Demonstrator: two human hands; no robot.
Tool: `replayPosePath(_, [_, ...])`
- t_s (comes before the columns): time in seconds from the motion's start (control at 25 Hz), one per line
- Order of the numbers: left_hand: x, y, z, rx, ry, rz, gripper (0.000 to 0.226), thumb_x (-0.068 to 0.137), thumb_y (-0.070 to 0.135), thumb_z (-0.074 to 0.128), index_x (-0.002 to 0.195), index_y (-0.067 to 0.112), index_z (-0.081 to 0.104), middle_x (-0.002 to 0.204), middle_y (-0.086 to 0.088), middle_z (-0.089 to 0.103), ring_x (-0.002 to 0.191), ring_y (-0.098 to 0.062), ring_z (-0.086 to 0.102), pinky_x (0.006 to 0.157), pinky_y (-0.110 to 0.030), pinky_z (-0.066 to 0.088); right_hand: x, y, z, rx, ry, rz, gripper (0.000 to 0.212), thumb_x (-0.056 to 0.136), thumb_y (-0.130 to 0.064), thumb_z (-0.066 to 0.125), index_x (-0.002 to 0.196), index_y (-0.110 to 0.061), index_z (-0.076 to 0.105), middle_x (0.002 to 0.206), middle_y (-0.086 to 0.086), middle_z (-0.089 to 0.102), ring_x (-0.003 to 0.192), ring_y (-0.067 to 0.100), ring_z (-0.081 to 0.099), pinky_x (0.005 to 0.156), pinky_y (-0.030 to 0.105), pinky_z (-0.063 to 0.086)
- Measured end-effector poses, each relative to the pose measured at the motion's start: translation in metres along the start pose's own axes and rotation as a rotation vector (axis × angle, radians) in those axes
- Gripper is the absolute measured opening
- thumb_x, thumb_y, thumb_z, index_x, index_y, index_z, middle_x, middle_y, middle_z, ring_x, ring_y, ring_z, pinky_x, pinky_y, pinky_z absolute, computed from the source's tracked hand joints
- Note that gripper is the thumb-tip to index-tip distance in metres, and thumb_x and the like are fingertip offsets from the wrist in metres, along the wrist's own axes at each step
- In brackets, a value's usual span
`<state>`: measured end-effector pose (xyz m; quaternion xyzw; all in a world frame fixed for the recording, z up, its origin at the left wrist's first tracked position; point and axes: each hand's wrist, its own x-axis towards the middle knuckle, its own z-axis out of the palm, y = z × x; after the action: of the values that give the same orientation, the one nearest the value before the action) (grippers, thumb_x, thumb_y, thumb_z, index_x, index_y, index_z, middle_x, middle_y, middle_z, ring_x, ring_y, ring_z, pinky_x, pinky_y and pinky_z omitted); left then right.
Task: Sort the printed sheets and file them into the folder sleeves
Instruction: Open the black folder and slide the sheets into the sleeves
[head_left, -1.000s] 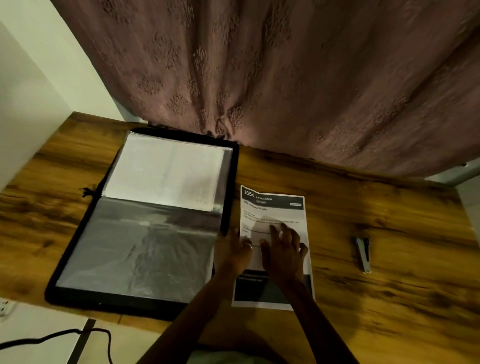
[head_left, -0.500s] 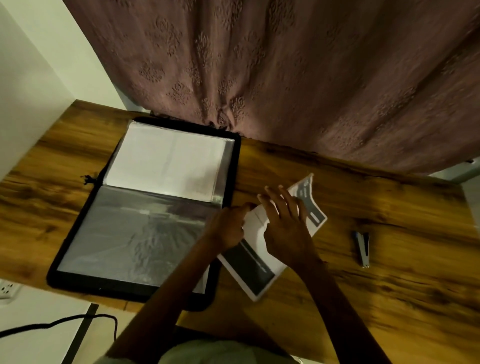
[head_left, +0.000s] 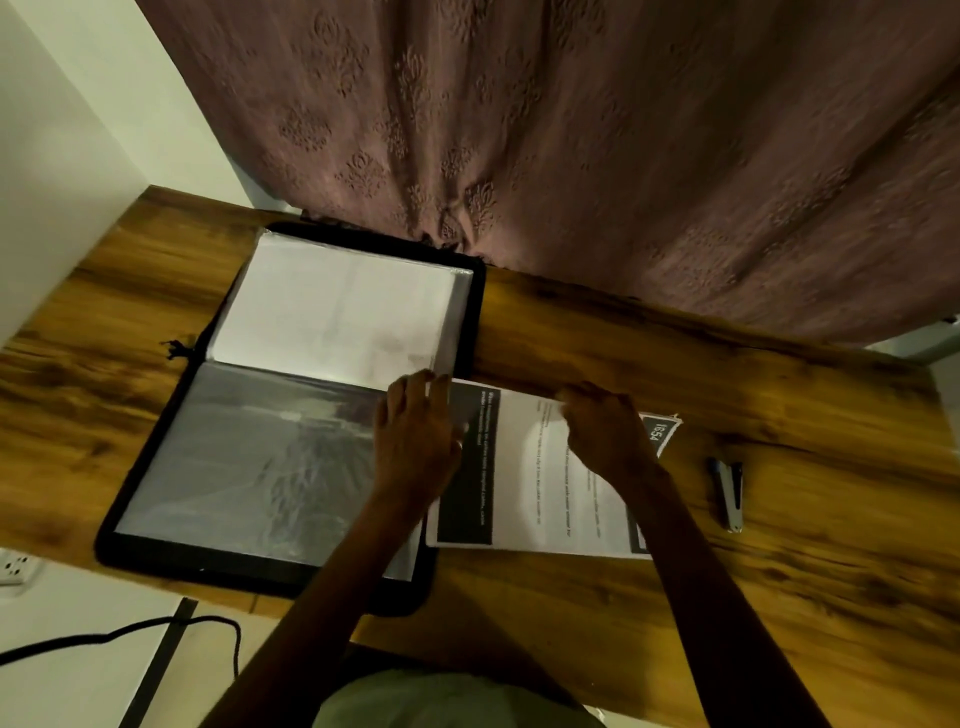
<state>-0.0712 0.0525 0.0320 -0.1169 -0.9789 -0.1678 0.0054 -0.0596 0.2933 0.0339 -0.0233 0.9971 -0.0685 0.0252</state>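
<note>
On a wooden desk, an open black folder lies at the left. Its far sleeve holds a white page, and its near sleeve looks empty. The left hand rests, fingers fairly straight, across the near sleeve's right edge, touching the printed sheet. That 1 sheet lies turned sideways just beside the folder, overlapping its edge. The right hand curls its fingers round the sheet's far edge. Thin and floppy, the paper would likely buckle if pushed; holding 2 edges should keep it flat. A small metal tool lies well apart at the right.
</note>
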Motion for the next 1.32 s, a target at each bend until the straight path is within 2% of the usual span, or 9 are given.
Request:
replayPosePath(0.16, [-0.056, 0.000, 0.026, -0.188, -0.205, -0.238, 0.076, 0.086, 0.045, 0.070, 0.146, 0.016, 0.033, 0.143, -0.008, 0.041, 0.129, -0.027, 0.040, 0.102, -0.039, 0.044, -0.001, 0.016, 0.003, 0.114, -0.114, 0.098, 0.023, 0.092, -0.019, 0.063, 0.114, -0.012, 0.061, 0.117, 0.009, 0.067, 0.108, 0.029, 0.065, 0.089, 0.038, 0.056])
replayPosePath(0.32, [-0.063, -0.008, 0.034, -0.197, -0.277, -0.209, 0.079, 0.085, 0.039, 0.073, 0.149, 0.017, 0.031, 0.148, -0.008, 0.037, 0.132, -0.028, 0.038, 0.105, -0.040, 0.043, 0.003, 0.014, 0.003, 0.243, -0.258, 0.038, 0.046, 0.091, -0.029, 0.066, 0.135, -0.020, 0.053, 0.134, 0.005, 0.060, 0.124, 0.028, 0.056, 0.102, 0.045, 0.049])
replayPosePath(0.48, [-0.059, -0.008, 0.031, -0.272, -0.292, -0.205, 0.077, 0.085, 0.034, 0.074, 0.149, 0.018, 0.033, 0.148, -0.007, 0.037, 0.132, -0.028, 0.039, 0.105, -0.041, 0.044, 0.019, -0.006, 0.011, 0.351, -0.391, 0.051, 0.047, 0.095, -0.032, 0.061, 0.139, -0.022, 0.048, 0.139, 0.004, 0.056, 0.128, 0.027, 0.053, 0.104, 0.047, 0.047])
replayPosePath(0.84, [-0.056, -0.010, 0.025, -0.471, -0.324, -0.346, 0.031, 0.097, 0.031, 0.063, 0.120, 0.012, 0.056, 0.107, 0.000, 0.062, 0.089, -0.010, 0.055, 0.075, -0.022, 0.039, 0.039, 0.010, -0.009, 0.300, -0.258, -0.053, 0.033, 0.098, -0.015, 0.057, 0.129, -0.005, 0.056, 0.131, 0.014, 0.060, 0.121, 0.030, 0.057, 0.094, 0.028, 0.042])
replayPosePath(0.92, [-0.053, -0.009, 0.025, -0.487, -0.347, -0.366, 0.023, 0.098, 0.029, 0.061, 0.113, 0.011, 0.058, 0.094, 0.005, 0.063, 0.083, -0.011, 0.062, 0.065, -0.019, 0.040, 0.035, 0.011, -0.010, 0.237, -0.234, -0.095, 0.029, 0.099, -0.027, 0.055, 0.119, -0.006, 0.060, 0.120, 0.014, 0.066, 0.110, 0.030, 0.063, 0.088, 0.030, 0.047])
replayPosePath(1.04, [-0.052, -0.008, 0.031, -0.616, -0.417, -0.433, 0.016, 0.099, 0.022, 0.059, 0.112, 0.014, 0.056, 0.088, 0.008, 0.062, 0.077, -0.004, 0.061, 0.060, -0.013, 0.042, 0.024, 0.012, 0.011, 0.262, -0.036, -0.151, 0.058, 0.100, -0.053, 0.033, 0.111, -0.007, 0.067, 0.103, 0.015, 0.070, 0.094, 0.030, 0.067, 0.083, 0.039, 0.053])
replayPosePath(1.12, [-0.054, -0.008, 0.033, -0.776, -0.472, -0.525, 0.018, 0.098, 0.016, 0.058, 0.115, 0.018, 0.052, 0.097, 0.007, 0.061, 0.086, -0.005, 0.061, 0.067, -0.017, 0.047, 0.010, -0.001, 0.020, 0.192, -0.017, -0.101, 0.033, 0.100, -0.027, 0.051, 0.127, -0.012, 0.063, 0.115, 0.014, 0.068, 0.104, 0.032, 0.065, 0.092, 0.042, 0.051])
replayPosePath(1.2, [-0.056, -0.010, 0.038, -0.879, -0.513, -0.589, 0.025, 0.097, 0.013, 0.059, 0.121, 0.018, 0.054, 0.110, 0.002, 0.065, 0.098, -0.011, 0.064, 0.078, -0.026, 0.055, -0.011, -0.014, 0.033, 0.146, 0.006, -0.144, 0.051, 0.087, -0.001, 0.060, 0.136, -0.018, 0.056, 0.129, 0.009, 0.063, 0.116, 0.029, 0.061, 0.099, 0.044, 0.049])
replayPosePath(1.32, [-0.058, -0.016, 0.045, -0.893, -0.525, -0.570, 0.035, 0.094, 0.011, 0.060, 0.128, 0.017, 0.058, 0.115, -0.002, 0.069, 0.103, -0.017, 0.067, 0.088, -0.040, 0.059, -0.050, -0.025, 0.050, 0.048, 0.132, -0.260, 0.063, 0.074, 0.009, 0.060, 0.132, -0.017, 0.060, 0.136, 0.006, 0.060, 0.128, 0.025, 0.054, 0.107, 0.048, 0.040])
